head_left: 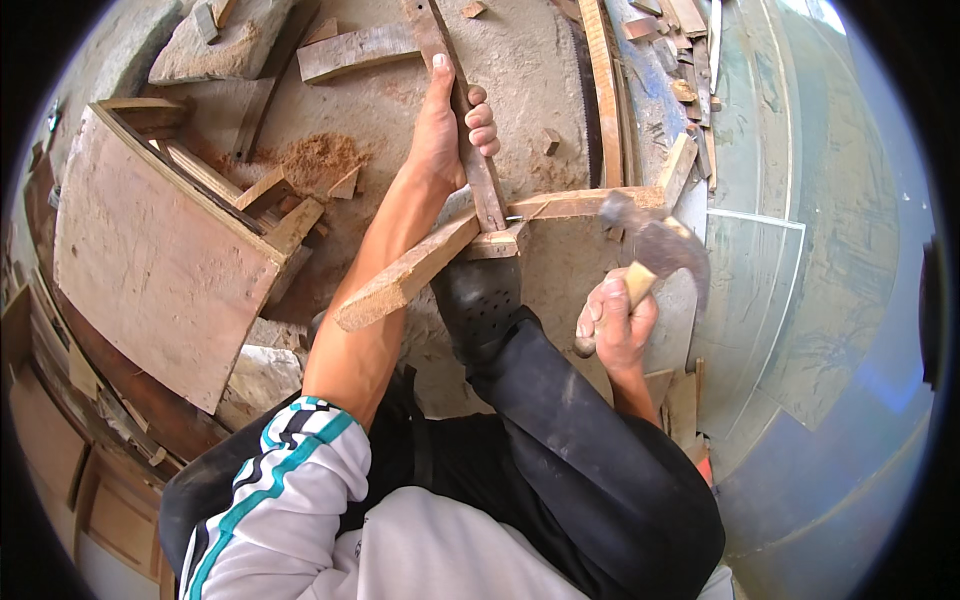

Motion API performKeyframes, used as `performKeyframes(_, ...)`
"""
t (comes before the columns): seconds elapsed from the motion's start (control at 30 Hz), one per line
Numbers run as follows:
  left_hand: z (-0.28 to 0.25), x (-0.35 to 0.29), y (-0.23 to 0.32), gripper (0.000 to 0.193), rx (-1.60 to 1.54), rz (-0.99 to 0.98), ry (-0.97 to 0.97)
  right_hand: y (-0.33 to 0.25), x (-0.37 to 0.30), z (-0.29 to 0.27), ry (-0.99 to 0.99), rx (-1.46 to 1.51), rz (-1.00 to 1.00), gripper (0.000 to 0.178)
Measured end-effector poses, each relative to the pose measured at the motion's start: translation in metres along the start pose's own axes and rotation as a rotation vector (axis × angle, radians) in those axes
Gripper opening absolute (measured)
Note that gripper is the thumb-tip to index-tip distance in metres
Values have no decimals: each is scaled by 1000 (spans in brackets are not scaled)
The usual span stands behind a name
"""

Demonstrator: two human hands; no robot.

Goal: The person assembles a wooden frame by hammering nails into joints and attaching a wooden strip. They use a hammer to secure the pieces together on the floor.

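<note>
My left hand (450, 135) is wrapped round a long dark wooden strip (478, 185), thumb lying along its top. The strip's near end meets a small wood block (496, 243) beside the toe of my black perforated shoe (482, 300). A small shiny sliver, perhaps a nail, shows at this joint. Two lighter battens meet there too: one batten (410, 275) slants toward me across my left forearm, the other batten (585, 203) runs right. My right hand (622, 325) grips a claw hammer (665, 250) by its wooden handle, right of the joint; its head is slightly blurred.
A wooden panel box (165, 240) stands at left, with sawdust (320, 160) and offcuts beside it. Another wood piece (360, 52) lies beyond my left hand. Scrap wood (690, 70) is heaped at far right, along greenish sheets (750, 270). Long planks (603, 90) lie beyond the joint.
</note>
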State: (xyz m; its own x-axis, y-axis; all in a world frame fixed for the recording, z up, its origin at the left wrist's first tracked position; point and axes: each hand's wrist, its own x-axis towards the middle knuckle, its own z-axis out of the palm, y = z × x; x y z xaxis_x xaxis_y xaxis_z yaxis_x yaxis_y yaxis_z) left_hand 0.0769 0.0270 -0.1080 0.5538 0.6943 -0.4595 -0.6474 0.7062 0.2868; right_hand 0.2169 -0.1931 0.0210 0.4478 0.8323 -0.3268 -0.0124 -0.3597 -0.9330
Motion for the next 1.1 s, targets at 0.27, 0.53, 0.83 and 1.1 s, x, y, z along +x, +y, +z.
performKeyframes(0.27, 1, 0, -1, 62, 31, 20, 26, -17, 14, 20, -141, -139, 448, 30)
performKeyframes(0.53, -2, 3, -3, 63, 54, 2, 48, -7, 2, 24, -153, -292, 452, 33)
performKeyframes(0.83, 3, 0, -2, 60, -1, 7, 31, -1, 3, 21, -29, 35, 230, 35)
performKeyframes(1.1, 2, -1, -2, 62, 9, 3, 28, -21, 3, 22, 26, 92, 202, 24)
